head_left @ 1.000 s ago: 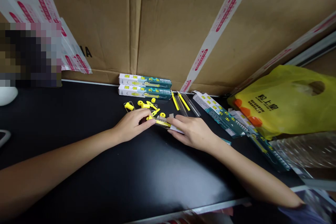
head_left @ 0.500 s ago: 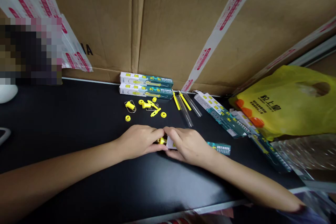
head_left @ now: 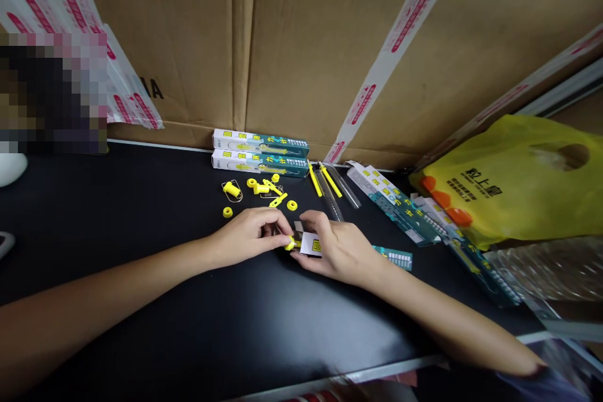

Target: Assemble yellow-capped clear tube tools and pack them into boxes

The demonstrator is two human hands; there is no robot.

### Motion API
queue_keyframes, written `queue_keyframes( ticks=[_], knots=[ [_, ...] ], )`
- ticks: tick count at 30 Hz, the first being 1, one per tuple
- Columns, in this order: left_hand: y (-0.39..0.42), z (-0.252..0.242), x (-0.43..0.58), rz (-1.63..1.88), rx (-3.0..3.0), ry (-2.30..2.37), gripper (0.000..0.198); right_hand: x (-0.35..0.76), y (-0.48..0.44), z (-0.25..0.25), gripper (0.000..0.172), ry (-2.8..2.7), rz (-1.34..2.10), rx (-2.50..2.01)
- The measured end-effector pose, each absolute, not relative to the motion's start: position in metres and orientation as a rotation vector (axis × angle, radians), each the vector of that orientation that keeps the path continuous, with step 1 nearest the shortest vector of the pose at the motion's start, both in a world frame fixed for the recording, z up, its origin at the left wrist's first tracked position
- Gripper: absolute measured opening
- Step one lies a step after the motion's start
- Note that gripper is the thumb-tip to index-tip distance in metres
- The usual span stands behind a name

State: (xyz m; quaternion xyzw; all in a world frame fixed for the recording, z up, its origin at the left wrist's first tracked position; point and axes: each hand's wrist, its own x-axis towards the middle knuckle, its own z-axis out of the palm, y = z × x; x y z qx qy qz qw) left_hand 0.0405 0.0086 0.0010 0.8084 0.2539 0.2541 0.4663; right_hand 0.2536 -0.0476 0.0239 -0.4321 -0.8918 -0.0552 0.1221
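Observation:
In the head view my right hand [head_left: 343,250] is wrapped round a slim white and teal cardboard box [head_left: 396,258] lying toward the right. The box's end flap stands up beside my right fingers. My left hand [head_left: 252,235] pinches the yellow end of a spring scale [head_left: 289,244] at the box's left end; the rest of the scale is largely hidden by the box and fingers. Beyond my hands lie loose yellow parts: a ring [head_left: 292,205], another ring [head_left: 227,212], and a yellow spool-like piece [head_left: 232,188] with a wire hook.
Two closed boxes [head_left: 259,164] lie against the cardboard wall [head_left: 301,63]. Clear tubes [head_left: 346,187] and yellow rods [head_left: 331,180] sit right of them. More boxes [head_left: 396,204] lie at right, near a yellow plastic bag [head_left: 532,182]. A pixelated patch covers the far left.
My right fingers have lifted and spread from the box end, showing its flap and more of its white face. My left hand has shifted slightly up and left, still pinching the yellow end.

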Motion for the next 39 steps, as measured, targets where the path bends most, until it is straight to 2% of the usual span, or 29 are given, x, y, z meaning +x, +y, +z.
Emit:
queue_keyframes(
  ticks=[7,16,21,26,36,39],
  knots=[
    [0.008,0.004,0.04,0.578,2.122,0.573,0.009,0.249,-0.047,0.028,0.031,-2.76,-0.114,-1.292],
    [-0.006,0.004,0.044,0.668,2.218,0.664,0.007,0.247,-0.049,0.025,0.033,-2.735,-0.163,-1.273],
    [0.0,0.005,0.041,0.725,2.189,0.735,0.015,0.251,-0.047,0.031,0.036,-2.702,-0.139,-1.286],
    [0.006,0.002,0.039,0.75,2.259,0.727,0.011,0.252,-0.045,0.033,0.037,-2.669,-0.15,-1.316],
    [0.009,-0.002,0.041,0.656,2.307,0.825,0.007,0.253,-0.047,0.032,0.037,-2.691,-0.166,-1.283],
    [0.008,-0.004,0.04,0.651,2.335,0.796,0.015,0.252,-0.049,0.031,0.037,-2.705,-0.142,-1.255]
  ],
)
